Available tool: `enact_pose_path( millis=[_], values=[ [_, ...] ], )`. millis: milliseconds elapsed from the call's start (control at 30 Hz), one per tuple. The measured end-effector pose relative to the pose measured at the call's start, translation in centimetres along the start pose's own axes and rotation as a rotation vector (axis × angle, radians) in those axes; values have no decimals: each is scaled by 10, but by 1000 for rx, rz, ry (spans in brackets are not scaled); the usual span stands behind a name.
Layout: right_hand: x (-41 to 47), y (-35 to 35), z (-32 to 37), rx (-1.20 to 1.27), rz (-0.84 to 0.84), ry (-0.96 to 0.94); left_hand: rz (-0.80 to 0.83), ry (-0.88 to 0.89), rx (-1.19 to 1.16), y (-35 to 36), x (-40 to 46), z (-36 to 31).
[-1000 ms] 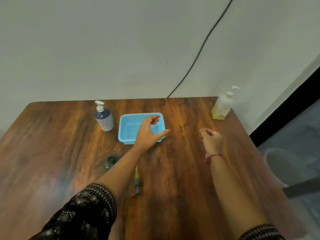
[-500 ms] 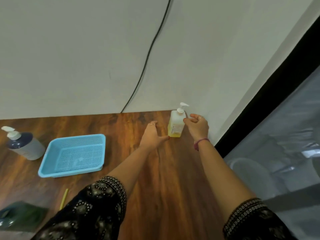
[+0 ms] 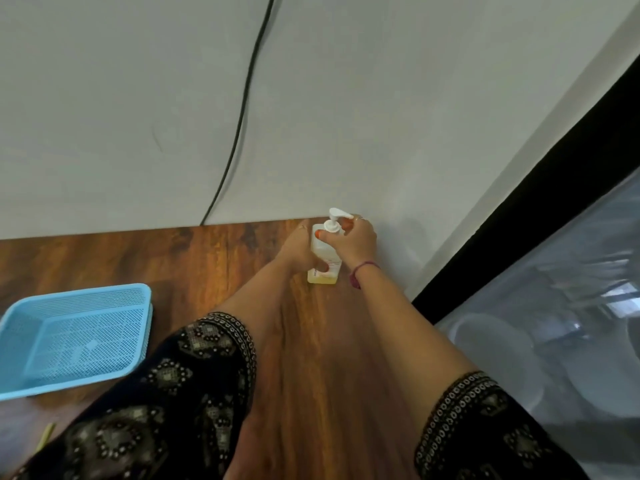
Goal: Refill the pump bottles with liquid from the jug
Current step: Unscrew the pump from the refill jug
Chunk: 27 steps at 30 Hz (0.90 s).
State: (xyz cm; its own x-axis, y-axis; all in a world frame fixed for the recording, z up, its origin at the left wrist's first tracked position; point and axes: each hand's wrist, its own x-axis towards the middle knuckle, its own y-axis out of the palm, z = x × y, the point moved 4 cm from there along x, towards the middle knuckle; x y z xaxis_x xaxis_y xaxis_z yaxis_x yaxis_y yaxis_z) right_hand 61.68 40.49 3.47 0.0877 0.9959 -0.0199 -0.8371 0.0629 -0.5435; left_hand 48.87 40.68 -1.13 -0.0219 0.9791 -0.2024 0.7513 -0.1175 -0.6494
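Pump bottle with yellow liquid, upright at the far right corner of the wooden table, against the white wall. Left of bottle: blue mesh basket, cut off at frame edge. Left hand wrapped round the bottle's body, label mostly hidden. Right hand closed on the white pump collar, fingertips partly hidden behind it.
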Motion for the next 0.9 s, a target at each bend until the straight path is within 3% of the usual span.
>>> enact_pose_path(
  millis=[233, 433, 667, 900],
  values=[
    [-7, 4, -2, -30, 17, -69, -21, -16, -85, 4, -8, 9],
    [-37, 5, 5, -37, 161, -68, -98, -52, -368, -5, -65, 30],
    [-111, 0, 72, 15, 232, -214, -240, -4, -547, -50, -155, 35],
    [-184, 14, 137, 144, 249, -394, -337, 39, -551, -111, -237, 44]
  ],
)
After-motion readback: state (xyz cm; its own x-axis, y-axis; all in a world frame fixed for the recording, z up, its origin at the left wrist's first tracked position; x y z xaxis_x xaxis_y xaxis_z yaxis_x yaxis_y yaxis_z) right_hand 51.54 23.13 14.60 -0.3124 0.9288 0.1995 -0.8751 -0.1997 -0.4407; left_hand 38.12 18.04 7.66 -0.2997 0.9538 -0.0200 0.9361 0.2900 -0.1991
